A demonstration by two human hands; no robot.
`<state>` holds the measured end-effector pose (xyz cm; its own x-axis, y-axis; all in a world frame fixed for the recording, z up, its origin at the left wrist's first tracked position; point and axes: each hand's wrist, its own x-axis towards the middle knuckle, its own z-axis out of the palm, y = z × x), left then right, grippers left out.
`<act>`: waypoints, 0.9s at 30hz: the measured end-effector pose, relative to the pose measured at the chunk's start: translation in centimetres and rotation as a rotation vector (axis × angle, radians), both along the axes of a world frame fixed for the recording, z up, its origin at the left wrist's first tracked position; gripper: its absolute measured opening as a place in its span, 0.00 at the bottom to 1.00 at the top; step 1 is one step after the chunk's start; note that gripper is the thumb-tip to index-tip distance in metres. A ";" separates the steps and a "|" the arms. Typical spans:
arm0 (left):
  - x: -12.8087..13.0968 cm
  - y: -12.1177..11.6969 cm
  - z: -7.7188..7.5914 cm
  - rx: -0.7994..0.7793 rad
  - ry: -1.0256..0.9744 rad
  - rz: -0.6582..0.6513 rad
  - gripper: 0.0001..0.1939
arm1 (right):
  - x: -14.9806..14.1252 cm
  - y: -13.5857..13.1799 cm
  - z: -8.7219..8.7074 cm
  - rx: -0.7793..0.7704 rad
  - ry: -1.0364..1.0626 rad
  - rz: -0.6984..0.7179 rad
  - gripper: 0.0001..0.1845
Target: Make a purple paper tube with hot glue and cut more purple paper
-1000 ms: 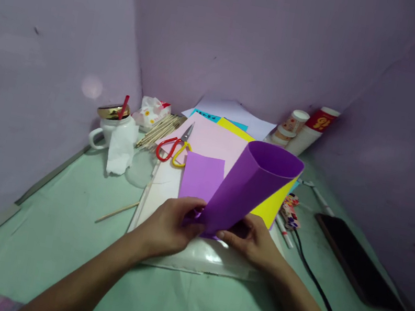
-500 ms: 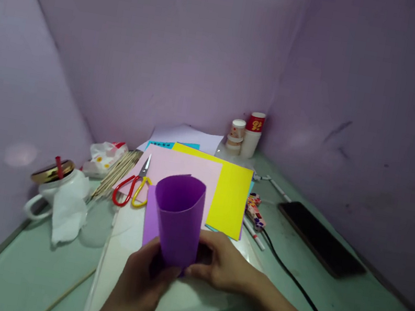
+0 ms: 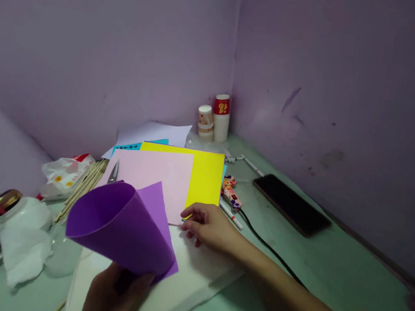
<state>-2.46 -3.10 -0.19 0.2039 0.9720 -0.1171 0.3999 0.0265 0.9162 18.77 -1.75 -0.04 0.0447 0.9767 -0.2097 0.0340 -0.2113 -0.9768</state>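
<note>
A purple paper tube [image 3: 131,233] leans to the left, its wide mouth facing up and left. My left hand [image 3: 115,294] is closed around its lower side, thumb in front. To the right of the tube, my right hand [image 3: 209,225] holds nothing, with its fingers loosely bent and apart over the edge of the paper sheets. Behind the tube lie a pink sheet [image 3: 157,168] and a yellow sheet [image 3: 207,171]. A flat purple sheet [image 3: 155,202] shows beside the tube. Most of the scissors [image 3: 114,173] is hidden behind the tube; only the blades show.
At left stands a white mug [image 3: 1,219] with a gold lid and a tissue [image 3: 26,242]. Thin wooden sticks [image 3: 82,187] lie by a plastic bag [image 3: 65,174]. Paper cups [image 3: 221,120] stand in the corner. A phone [image 3: 290,204], a hot glue gun [image 3: 231,194] and its black cord [image 3: 271,251] are at right.
The purple tube has tilted and moved left in my left hand. My right hand has let go of it and is apart from it. The view has turned to the right.
</note>
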 end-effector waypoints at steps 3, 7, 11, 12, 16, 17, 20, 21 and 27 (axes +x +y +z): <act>-0.2 0.1 -0.2 -0.011 0.036 0.012 0.21 | -0.3 -0.1 0.4 -0.110 0.138 0.038 0.11; -0.4 0.2 -0.2 -0.007 0.083 0.050 0.20 | -0.5 -0.6 1.3 -0.179 0.258 0.035 0.13; -0.4 0.2 -0.1 -0.010 0.097 0.049 0.18 | -0.4 -0.8 1.8 -0.212 0.305 0.029 0.13; -0.4 0.2 -0.1 -0.015 0.087 0.046 0.20 | -0.4 -0.8 1.9 -0.219 0.299 0.030 0.13; -0.3 0.0 -0.1 -0.016 0.063 0.049 0.25 | -0.4 -0.9 2.2 -0.236 0.285 0.013 0.14; -0.3 0.0 -0.1 -0.014 0.066 0.053 0.25 | -0.4 -1.0 2.3 -0.240 0.292 0.004 0.14; -0.2 -0.1 0.0 -0.011 0.067 0.057 0.22 | -0.5 -1.2 2.6 -0.276 0.318 -0.010 0.14; -0.2 -0.1 0.0 -0.008 0.055 0.058 0.22 | -0.5 -1.2 2.6 -0.295 0.323 -0.007 0.14; -0.1 -0.1 -0.1 0.029 0.023 0.072 0.22 | -0.6 -1.1 2.5 -0.306 0.327 0.012 0.16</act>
<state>-2.57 -3.25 -0.32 0.1311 0.9870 -0.0930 0.4192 0.0298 0.9074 18.19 -2.85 2.46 -0.0827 0.8675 -0.4906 -0.2618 -0.4939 -0.8292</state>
